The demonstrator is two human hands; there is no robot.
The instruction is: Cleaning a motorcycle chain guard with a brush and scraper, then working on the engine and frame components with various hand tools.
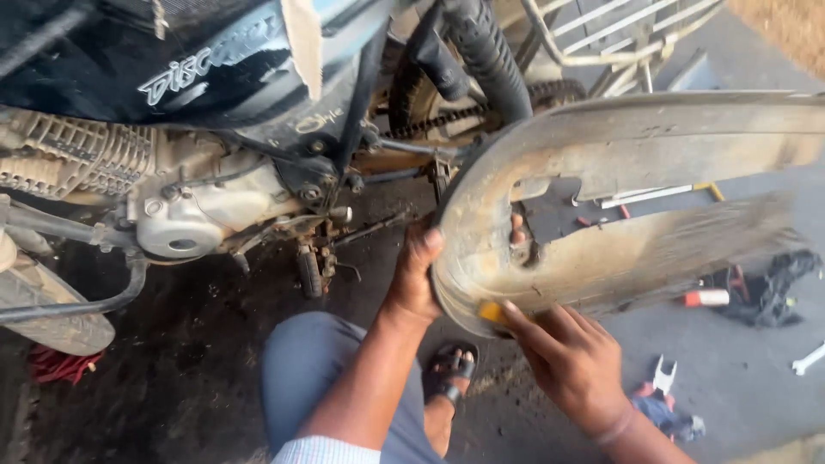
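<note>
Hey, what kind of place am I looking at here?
Probably a roadside motorcycle repair spot: a motorcycle with its chain bare, a wrench and rags on oily ground, and a dirty chain cover held in both hands.

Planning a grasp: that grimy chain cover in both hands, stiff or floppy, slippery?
The chain cover is probably stiff: it keeps its curved shape, held only at one end by the left hand and right hand. Likely light for its size. The grime could make it slippery.

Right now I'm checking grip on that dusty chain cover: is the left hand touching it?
Touching. The head view shows the left hand wrapped around the chain cover at its rounded end, fingers showing through its opening.
</note>
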